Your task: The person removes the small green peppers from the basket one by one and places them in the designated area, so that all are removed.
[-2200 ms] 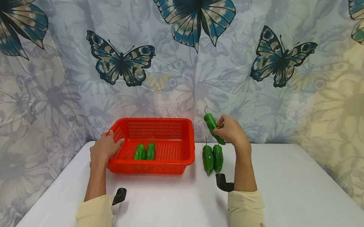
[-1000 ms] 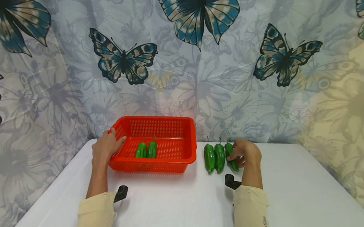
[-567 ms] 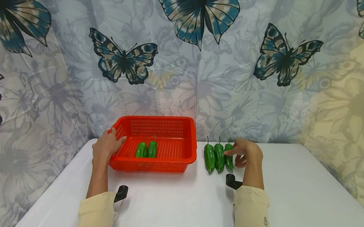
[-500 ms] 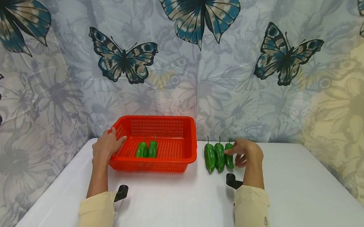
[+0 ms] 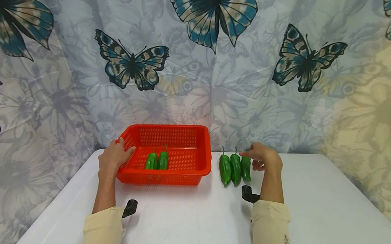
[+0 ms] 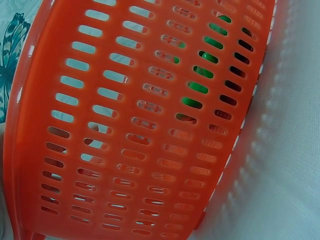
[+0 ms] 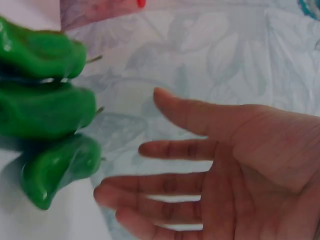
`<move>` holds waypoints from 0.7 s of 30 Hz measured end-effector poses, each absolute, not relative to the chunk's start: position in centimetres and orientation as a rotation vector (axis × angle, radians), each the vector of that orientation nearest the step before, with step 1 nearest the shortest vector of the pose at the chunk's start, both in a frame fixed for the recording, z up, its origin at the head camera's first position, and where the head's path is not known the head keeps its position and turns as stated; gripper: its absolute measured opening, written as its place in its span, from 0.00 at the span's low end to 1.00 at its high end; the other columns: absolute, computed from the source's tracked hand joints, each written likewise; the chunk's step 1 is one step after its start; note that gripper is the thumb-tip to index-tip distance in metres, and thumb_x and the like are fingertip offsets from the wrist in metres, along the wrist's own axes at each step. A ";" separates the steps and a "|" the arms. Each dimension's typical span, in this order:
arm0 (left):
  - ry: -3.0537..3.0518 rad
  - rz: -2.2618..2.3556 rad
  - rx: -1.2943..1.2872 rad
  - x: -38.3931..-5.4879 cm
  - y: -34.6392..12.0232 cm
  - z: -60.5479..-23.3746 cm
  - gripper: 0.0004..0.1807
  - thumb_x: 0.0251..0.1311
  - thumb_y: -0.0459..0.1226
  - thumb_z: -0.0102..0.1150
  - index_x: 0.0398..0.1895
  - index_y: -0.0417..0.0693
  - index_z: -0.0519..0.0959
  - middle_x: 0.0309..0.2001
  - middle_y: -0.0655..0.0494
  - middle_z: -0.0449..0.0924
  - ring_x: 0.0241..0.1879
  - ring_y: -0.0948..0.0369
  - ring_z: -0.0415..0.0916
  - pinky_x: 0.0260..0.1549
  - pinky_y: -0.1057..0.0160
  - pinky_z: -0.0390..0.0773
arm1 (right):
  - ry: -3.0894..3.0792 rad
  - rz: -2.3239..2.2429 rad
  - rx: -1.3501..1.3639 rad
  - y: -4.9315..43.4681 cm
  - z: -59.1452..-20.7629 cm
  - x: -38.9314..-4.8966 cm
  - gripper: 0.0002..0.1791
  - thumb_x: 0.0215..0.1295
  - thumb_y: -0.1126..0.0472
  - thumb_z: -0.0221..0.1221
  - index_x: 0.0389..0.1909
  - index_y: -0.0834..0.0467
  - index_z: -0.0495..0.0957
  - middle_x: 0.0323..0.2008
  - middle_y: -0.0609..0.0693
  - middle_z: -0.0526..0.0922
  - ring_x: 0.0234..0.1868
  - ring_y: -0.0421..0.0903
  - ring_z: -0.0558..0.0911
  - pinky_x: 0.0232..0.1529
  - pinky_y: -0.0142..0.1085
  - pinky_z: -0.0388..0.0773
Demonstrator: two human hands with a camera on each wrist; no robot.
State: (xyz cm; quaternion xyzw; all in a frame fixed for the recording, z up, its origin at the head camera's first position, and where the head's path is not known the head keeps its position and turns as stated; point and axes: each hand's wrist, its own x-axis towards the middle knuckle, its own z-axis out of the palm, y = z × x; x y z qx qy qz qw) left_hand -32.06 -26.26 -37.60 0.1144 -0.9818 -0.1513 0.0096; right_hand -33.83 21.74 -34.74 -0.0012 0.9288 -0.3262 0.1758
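Observation:
A red plastic basket [image 5: 178,179] stands on the table, and my left hand [image 5: 112,157] grips its left rim with the thumb on the inside. Two green peppers [image 5: 163,161] lie side by side in the basket; through its slots, bits of green show in the left wrist view. To the right of the basket, three green peppers lie in a row: a left one [image 5: 225,172], a middle one [image 5: 236,169] and a right one [image 5: 246,172]. My right hand [image 7: 265,165] is by the right pepper's stem end, fingers spread, holding nothing.
White cloth covers the table [image 5: 180,218]. Behind it hangs a butterfly-patterned curtain [image 5: 187,96], close to the back of the basket. Black wrist cameras stick out from both sleeves.
My right hand brought a pepper down to the right end of the row, let it go, and then rose slightly off it. My left hand stays on the basket rim.

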 end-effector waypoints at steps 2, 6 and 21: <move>-3.063 -0.475 0.349 -32.1 -26.2 -37.6 0.46 0.76 0.54 0.46 0.82 0.33 0.46 0.75 0.23 0.54 0.67 0.27 0.69 0.61 0.26 0.74 | 2.647 -0.934 -0.051 21.2 -34.2 -33.7 0.31 0.77 0.47 0.57 0.62 0.71 0.69 0.27 0.56 0.82 0.28 0.47 0.81 0.36 0.37 0.84; -3.058 -0.468 0.347 -32.1 -26.1 -37.6 0.46 0.75 0.54 0.46 0.82 0.32 0.47 0.75 0.23 0.56 0.66 0.27 0.70 0.60 0.27 0.76 | 2.696 -0.944 -0.155 19.8 -33.0 -33.6 0.36 0.78 0.48 0.56 0.70 0.71 0.62 0.23 0.50 0.78 0.23 0.42 0.76 0.37 0.36 0.82; -3.051 -0.439 0.342 -31.8 -26.1 -37.7 0.45 0.76 0.54 0.46 0.82 0.32 0.48 0.74 0.23 0.57 0.65 0.27 0.71 0.59 0.27 0.76 | 2.838 -1.053 -0.601 11.3 -32.3 -33.3 0.22 0.76 0.55 0.59 0.62 0.65 0.75 0.47 0.64 0.87 0.39 0.53 0.89 0.41 0.40 0.86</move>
